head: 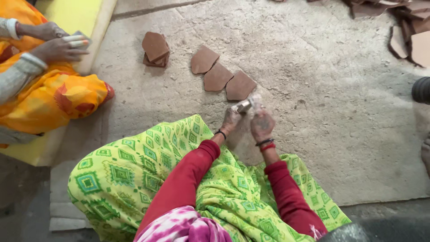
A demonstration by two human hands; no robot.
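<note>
Gripping a small pale block (242,106), seemingly whitish and dusty, blurred at its edges, both hands meet at the centre of the frame just above the green patterned lap: left hand (230,120) with fingers closed round the near end, right hand (262,124) with fingers wrapped on the far end, where something clear and crinkled, perhaps a bit of plastic wrap, shows. Looks like a step of working or unwrapping that block between the palms, held low over the floor; any next move would call for a firm pinch and care not to crumble or drop so small a piece. Powdered grey-white over knuckles and backs of both hands; dark bangle on the left wrist, dark and red bands on the right, red sleeves behind. Just beyond the hands, three flat reddish-brown tiles (218,76), matte, clay-like, with angled five-sided outlines, lying edge to edge in a slanting row; up and left, a short stack (155,49) of the same. Rough, gritty concrete floor (313,89) beneath, cracked and dusty. More brown slabs (410,31) heaped at upper right. At far left, another person in orange cloth, hands (58,42) holding a small pale object, beside a yellow pad (76,13).
</note>
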